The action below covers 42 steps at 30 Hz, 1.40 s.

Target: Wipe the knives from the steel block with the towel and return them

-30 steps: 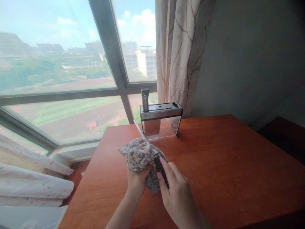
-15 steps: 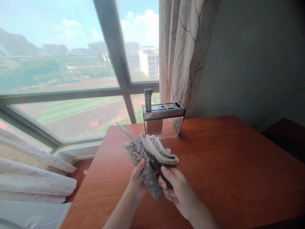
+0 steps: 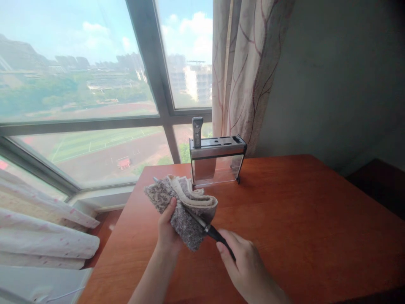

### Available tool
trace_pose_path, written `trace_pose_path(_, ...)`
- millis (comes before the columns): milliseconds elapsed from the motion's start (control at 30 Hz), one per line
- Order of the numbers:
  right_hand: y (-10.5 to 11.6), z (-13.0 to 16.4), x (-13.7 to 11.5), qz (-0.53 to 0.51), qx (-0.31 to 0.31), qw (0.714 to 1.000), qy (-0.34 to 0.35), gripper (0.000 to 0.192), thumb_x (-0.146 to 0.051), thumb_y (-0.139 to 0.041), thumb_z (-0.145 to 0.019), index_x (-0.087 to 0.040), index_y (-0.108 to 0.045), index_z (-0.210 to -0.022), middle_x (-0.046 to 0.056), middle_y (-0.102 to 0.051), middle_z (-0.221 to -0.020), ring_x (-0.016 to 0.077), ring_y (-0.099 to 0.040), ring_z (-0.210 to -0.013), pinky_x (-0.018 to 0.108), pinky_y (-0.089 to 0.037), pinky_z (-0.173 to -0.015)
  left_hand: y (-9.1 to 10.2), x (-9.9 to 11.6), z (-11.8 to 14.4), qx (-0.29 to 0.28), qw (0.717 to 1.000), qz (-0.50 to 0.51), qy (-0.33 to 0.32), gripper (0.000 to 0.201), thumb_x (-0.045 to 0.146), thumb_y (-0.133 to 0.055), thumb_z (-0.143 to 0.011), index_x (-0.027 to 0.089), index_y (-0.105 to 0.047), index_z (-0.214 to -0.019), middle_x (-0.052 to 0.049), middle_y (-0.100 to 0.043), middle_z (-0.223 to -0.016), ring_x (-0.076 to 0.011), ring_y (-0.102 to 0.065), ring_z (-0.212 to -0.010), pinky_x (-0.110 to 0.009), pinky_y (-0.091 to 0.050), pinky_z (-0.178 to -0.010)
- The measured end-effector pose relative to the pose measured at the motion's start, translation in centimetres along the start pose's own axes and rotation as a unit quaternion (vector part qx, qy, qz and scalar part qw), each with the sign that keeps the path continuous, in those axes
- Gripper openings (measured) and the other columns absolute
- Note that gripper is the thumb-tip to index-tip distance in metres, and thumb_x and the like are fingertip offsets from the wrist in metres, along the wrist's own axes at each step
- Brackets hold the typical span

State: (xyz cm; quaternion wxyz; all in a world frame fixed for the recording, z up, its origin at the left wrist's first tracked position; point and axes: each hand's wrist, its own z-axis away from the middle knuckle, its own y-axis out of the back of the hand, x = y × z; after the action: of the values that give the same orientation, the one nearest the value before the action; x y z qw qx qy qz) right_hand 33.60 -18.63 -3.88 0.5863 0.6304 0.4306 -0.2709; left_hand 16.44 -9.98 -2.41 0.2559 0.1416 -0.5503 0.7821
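Observation:
My right hand (image 3: 242, 257) is closed round the black handle of a sharpening steel (image 3: 221, 240), which slants up to the left. A grey-brown fluffy cloth (image 3: 190, 226) with a pale folded edge wraps the steel's thin rod. Pressing the cloth from the left is my left hand (image 3: 169, 226), its thumb on top and its fingers hidden behind. A short stretch of bare rod shows between cloth and handle, and the tip just peeks out at the cloth's far end. Both hands are above the table.
Behind the cloth stands a clear-sided knife block (image 3: 218, 147) with a slotted metal top. One grey-handled knife (image 3: 197, 133) is upright in its left slot. The reddish wooden table (image 3: 300, 211) ends at the window side. Curtains (image 3: 247, 63) hang behind and at the left.
The cloth and my left hand have slid left along the rod toward its tip. More rod shows near the handle and less beyond the cloth. My right hand has moved slightly right and down.

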Motion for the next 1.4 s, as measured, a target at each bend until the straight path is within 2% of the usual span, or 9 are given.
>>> trace_pose_path(67, 0.7, 0.7, 0.3, -0.191, -0.072, 0.973, -0.112, 0.035, -0.046, -0.042, -0.095, -0.018, -0.063, -0.094, 0.000, -0.057, -0.066, 0.0122, -0.051, -0.055, 0.022, -0.039, -0.052, 0.3, 1.0, -0.3, -0.002, 1.000, 0.016, -0.009, 0.027, 0.032, -0.057, -0.084, 0.017, -0.073, -0.099, -0.007, -0.078, -0.083, -0.0299, -0.071, -0.095, -0.043, -0.053, -0.093)
trace_pose_path(200, 0.9, 1.3, 0.7, -0.569, -0.216, 0.717, -0.340, 0.042, -0.057, -0.056, -0.084, -0.016, -0.062, -0.089, -0.011, -0.029, -0.050, 0.0028, -0.010, -0.037, 0.016, -0.009, -0.035, 0.4, 1.0, 0.2, -0.053, 0.998, 0.038, 0.001, 0.035, 0.045, -0.053, -0.086, 0.018, -0.073, -0.097, -0.007, -0.077, -0.081, -0.0251, -0.073, -0.076, -0.040, -0.059, -0.079)
trace_pose_path(267, 0.4, 1.2, 0.6, -0.626, -0.221, 0.658, -0.355, 0.039, -0.053, -0.061, -0.081, -0.015, -0.062, -0.089, -0.012, -0.029, -0.051, 0.0019, -0.009, -0.037, 0.015, -0.008, -0.034, 0.2, 0.2, 0.7, -0.074, 0.996, 0.036, 0.021, 0.038, 0.050, -0.055, -0.084, 0.017, -0.073, -0.092, -0.007, -0.077, -0.079, -0.0232, -0.072, -0.067, -0.037, -0.060, -0.070)
trace_pose_path(333, -0.5, 0.9, 0.2, -0.603, -0.185, 0.701, -0.333, 0.041, -0.056, -0.058, -0.084, -0.016, -0.062, -0.092, -0.011, -0.033, -0.052, 0.0019, -0.010, -0.037, 0.015, -0.009, -0.034, -0.1, -0.7, 0.9, -0.076, 0.996, 0.023, 0.051, 0.036, 0.048, -0.057, -0.084, 0.016, -0.073, -0.087, -0.007, -0.076, -0.076, -0.0230, -0.071, -0.065, -0.036, -0.060, -0.066)
trace_pose_path(533, -2.4, 0.8, 0.9, -0.065, 0.024, 0.997, -0.025, 0.038, -0.044, -0.041, -0.096, -0.017, -0.065, -0.109, 0.006, -0.064, -0.076, 0.0176, -0.061, -0.067, 0.025, -0.049, -0.059, -0.6, -1.0, 0.3, -0.023, 0.999, 0.023, 0.016, 0.027, 0.034, -0.057, -0.087, 0.013, -0.073, -0.094, -0.008, -0.077, -0.079, -0.0228, -0.073, -0.071, -0.037, -0.059, -0.079)
trace_pose_path(767, -0.1, 1.3, 2.4, 0.254, 0.026, 0.960, 0.118, 0.037, -0.028, -0.046, -0.096, -0.021, -0.055, -0.131, 0.007, -0.066, -0.083, 0.0208, -0.066, -0.071, 0.028, -0.051, -0.064, -0.3, 0.6, -0.6, 0.005, 0.999, 0.037, -0.026, 0.037, 0.032, -0.051, -0.090, 0.013, -0.067, -0.117, -0.010, -0.078, -0.084, -0.0278, -0.074, -0.086, -0.044, -0.055, -0.090)
trace_pose_path(1033, 3.4, 1.6, 2.3, -0.054, 0.011, 0.998, -0.044, 0.023, -0.034, -0.056, -0.090, -0.025, -0.070, -0.106, 0.006, -0.072, -0.099, 0.0217, -0.068, -0.092, 0.030, -0.054, -0.080, 0.7, 3.9, -1.7, 0.015, 0.990, 0.062, -0.126, 0.043, 0.034, -0.046, -0.092, 0.014, -0.061, -0.126, -0.010, -0.077, -0.095, -0.0280, -0.072, -0.093, -0.046, -0.051, -0.096)
trace_pose_path(1200, 5.8, 2.1, 2.7, -0.267, 0.051, 0.945, -0.183, 0.034, -0.047, -0.064, -0.082, -0.018, -0.069, -0.100, 0.003, -0.065, -0.067, 0.0106, -0.049, -0.045, 0.022, -0.038, -0.040, 1.1, 4.2, -2.1, 0.005, 0.993, 0.032, -0.113, 0.041, 0.031, -0.047, -0.090, 0.012, -0.062, -0.123, -0.011, -0.077, -0.094, -0.0289, -0.071, -0.096, -0.047, -0.052, -0.095)
trace_pose_path(1400, 10.0, 0.8, 2.5, -0.383, 0.217, 0.890, -0.120, 0.029, -0.045, -0.075, -0.073, -0.020, -0.071, -0.088, 0.001, -0.058, -0.059, 0.0081, -0.042, -0.043, 0.020, -0.031, -0.038, 1.4, 3.3, -1.7, 0.035, 0.994, -0.100, -0.015, 0.032, 0.026, -0.066, -0.079, 0.011, -0.069, -0.108, -0.012, -0.077, -0.086, -0.0304, -0.074, -0.084, -0.043, -0.059, -0.081)
